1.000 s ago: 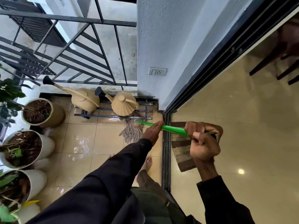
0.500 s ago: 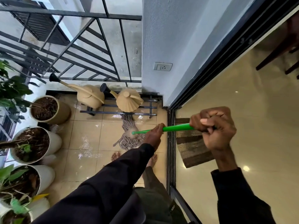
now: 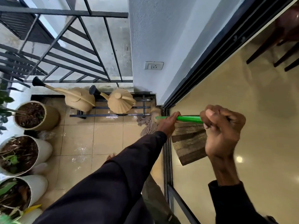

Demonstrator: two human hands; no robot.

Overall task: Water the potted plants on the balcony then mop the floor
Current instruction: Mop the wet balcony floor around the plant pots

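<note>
Since the frame 0.5 s ago, the grey string mop head [image 3: 148, 126] has slid to the right across the wet beige floor tiles [image 3: 106, 139]. It has left the open middle of the balcony and now sits in the corner where the white wall meets the black sliding-door track [image 3: 166, 151]. It lies just beside the end of the black metal rack [image 3: 110, 115]. The right hand [image 3: 223, 128] has dropped lower and looms closer to the camera, slightly blurred.

The bright green mop handle [image 3: 189, 118] runs almost level between the 2 hands. The left hand [image 3: 168, 125], at the end of a dark sleeve, grips the handle low down, just above the strands, with its fingers wrapped round it. The right hand makes a tight fist on the upper end, and its fingers [image 3: 229, 118] close fully over the green shaft, hiding the tip.

A brown striped woven doormat [image 3: 189, 143] lies indoors below the handle. 2 beige plastic watering cans [image 3: 80, 101] stand on the rack, well apart from the mop. 3 round pots of soil [image 3: 43, 149] line the left edge.
</note>
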